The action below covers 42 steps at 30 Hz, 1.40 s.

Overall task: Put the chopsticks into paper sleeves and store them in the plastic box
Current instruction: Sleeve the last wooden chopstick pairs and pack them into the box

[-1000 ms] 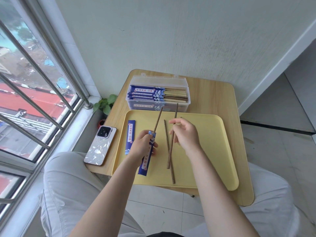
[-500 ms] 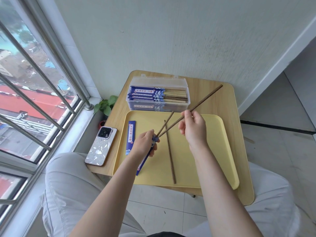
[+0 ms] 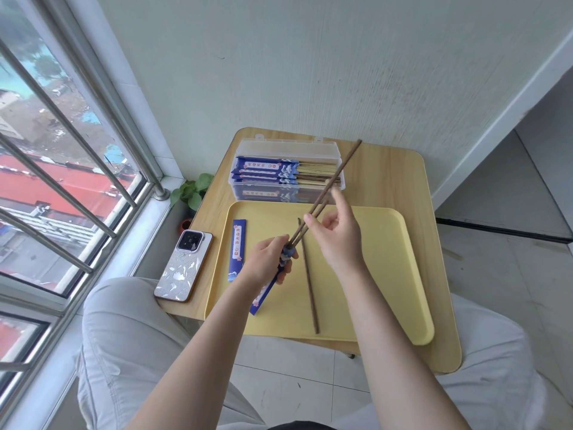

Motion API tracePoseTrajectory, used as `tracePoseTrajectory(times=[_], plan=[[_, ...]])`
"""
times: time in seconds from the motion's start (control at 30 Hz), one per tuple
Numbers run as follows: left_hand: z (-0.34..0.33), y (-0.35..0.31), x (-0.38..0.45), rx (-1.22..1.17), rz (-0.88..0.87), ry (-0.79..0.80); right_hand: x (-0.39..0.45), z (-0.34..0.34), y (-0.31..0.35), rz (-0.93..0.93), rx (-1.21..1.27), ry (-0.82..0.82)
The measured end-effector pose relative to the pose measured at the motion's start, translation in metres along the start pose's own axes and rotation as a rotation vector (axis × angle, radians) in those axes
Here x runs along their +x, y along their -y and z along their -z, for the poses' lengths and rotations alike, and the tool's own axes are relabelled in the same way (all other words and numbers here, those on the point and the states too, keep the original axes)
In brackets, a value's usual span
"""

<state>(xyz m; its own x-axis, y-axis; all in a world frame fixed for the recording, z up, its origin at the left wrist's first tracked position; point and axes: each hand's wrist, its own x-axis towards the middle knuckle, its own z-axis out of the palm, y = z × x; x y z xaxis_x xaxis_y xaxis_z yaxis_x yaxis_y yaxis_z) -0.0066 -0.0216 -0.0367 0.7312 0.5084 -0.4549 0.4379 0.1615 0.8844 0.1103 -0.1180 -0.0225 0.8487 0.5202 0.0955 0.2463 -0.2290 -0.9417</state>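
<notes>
Since half a second ago, a second chopstick has been brought beside the first, so a pair point(image 3: 322, 200) is now entered in the blue paper sleeve point(image 3: 273, 282). The sleeve is gripped by the left hand point(image 3: 268, 263); the thin, dark wooden sticks are pinched by the right hand point(image 3: 336, 234). One chopstick point(image 3: 308, 277) lies on the smooth yellow tray point(image 3: 387, 274). The clear plastic box point(image 3: 286, 172) behind is filled with sleeved pairs.

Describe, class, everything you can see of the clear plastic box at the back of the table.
The plastic box is a long, clear, lidless-looking container standing flat on the wooden table, just behind the yellow tray. Two small tabs show on its far rim. Inside lie stacked chopsticks in blue sleeves, sleeves to the left, bare wooden ends to the right. Whether box and tray touch cannot be told. Neither hand touches it.
</notes>
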Motion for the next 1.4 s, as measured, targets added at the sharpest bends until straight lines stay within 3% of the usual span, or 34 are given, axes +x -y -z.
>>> tracePoseTrajectory(times=[0.33,0.47,0.87,0.97,1.1,1.2,1.3,1.4], plan=[[0.008,-0.015,0.0,0.044,-0.047,-0.029,0.03,0.001,0.029,0.116,0.195,-0.129],[0.014,-0.021,0.003,0.072,-0.06,-0.047,0.05,0.012,0.043,0.137,0.104,-0.254],[0.012,-0.042,0.01,0.061,-0.074,-0.118,0.046,0.005,0.04,0.015,-0.03,-0.025],[0.014,-0.044,0.019,0.16,-0.063,-0.157,0.048,0.009,0.039,-0.009,-0.013,-0.01],[0.02,-0.057,0.031,0.33,-0.121,-0.21,0.06,0.012,0.035,-0.149,0.207,-0.025],[0.023,-0.074,0.046,0.603,-0.311,-0.329,0.072,0.016,0.03,-0.244,0.376,-0.151],[0.034,-0.081,0.067,0.732,-0.5,-0.507,0.091,0.022,0.022,-0.344,0.548,-0.318],[0.045,-0.075,0.089,0.86,-0.522,-0.545,0.112,0.02,0.013,-0.419,0.64,-0.429]])
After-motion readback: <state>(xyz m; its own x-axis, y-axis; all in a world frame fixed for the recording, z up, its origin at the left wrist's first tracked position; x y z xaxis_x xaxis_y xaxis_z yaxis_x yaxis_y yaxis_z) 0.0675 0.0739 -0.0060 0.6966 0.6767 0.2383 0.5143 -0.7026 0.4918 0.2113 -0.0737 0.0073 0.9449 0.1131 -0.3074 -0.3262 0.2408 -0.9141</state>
